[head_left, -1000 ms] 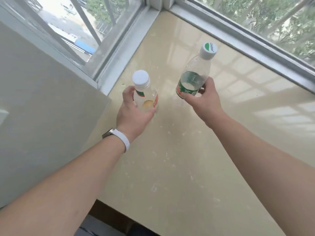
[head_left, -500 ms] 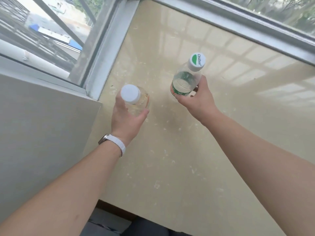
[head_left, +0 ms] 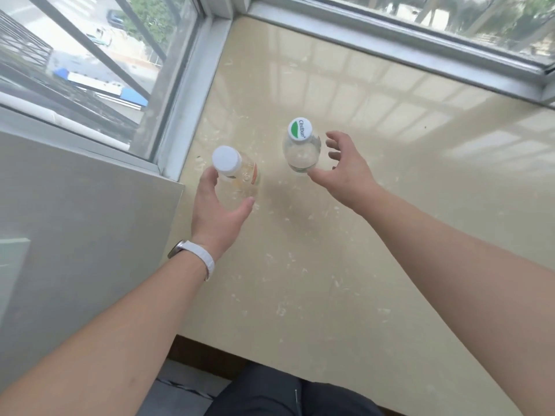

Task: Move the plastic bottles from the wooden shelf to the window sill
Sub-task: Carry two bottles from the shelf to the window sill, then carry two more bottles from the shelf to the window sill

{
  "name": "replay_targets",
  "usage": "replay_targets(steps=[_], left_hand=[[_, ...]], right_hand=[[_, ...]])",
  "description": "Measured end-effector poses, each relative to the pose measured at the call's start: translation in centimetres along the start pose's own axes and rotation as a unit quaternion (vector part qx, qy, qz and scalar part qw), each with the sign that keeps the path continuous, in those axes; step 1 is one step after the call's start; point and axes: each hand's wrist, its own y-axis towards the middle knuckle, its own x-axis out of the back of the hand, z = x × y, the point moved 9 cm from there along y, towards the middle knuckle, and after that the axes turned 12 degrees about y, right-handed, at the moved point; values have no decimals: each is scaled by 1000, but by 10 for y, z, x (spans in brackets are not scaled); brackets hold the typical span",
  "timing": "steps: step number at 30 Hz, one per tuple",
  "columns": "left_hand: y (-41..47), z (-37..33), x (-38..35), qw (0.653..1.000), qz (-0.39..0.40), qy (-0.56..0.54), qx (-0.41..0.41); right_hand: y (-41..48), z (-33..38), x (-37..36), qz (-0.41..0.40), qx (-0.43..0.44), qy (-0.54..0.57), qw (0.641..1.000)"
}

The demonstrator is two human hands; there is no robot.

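Two clear plastic bottles stand upright on the glossy beige window sill (head_left: 390, 205). The left bottle (head_left: 243, 175) has a plain white cap and an orange-edged label; my left hand (head_left: 219, 211) curls loosely around its near side, thumb and fingers apart. The right bottle (head_left: 301, 151) has a white cap with a green logo. My right hand (head_left: 342, 169) is just to its right, fingers spread, thumb tip close to the bottle's base. Whether either hand still touches its bottle is unclear. The wooden shelf is out of view.
Aluminium window frames (head_left: 192, 94) border the sill at the left and back. A grey wall panel (head_left: 84, 223) rises at the left. The sill's near edge (head_left: 240, 346) drops off above my dark trousers (head_left: 288, 391). A white watch band sits on my left wrist.
Both bottles have come down to stand on the sill. My right hand has let go of the green-logo bottle and opened; my left hand has loosened around the white-cap bottle.
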Motion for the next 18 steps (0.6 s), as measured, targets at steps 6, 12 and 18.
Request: replay_targets(steps=[6,12,18], left_hand=[[-35,-9,32,1000,9,13,3],[-78,-27,58,999,23,42,-19],[-126,-63,74,988,30,101,-116]], right_hand=[[-36,14,7,-2,3,-11,1000],[-81,22,22,-12,5,-34,999],[-137,37,28,-8,32,-118,992]])
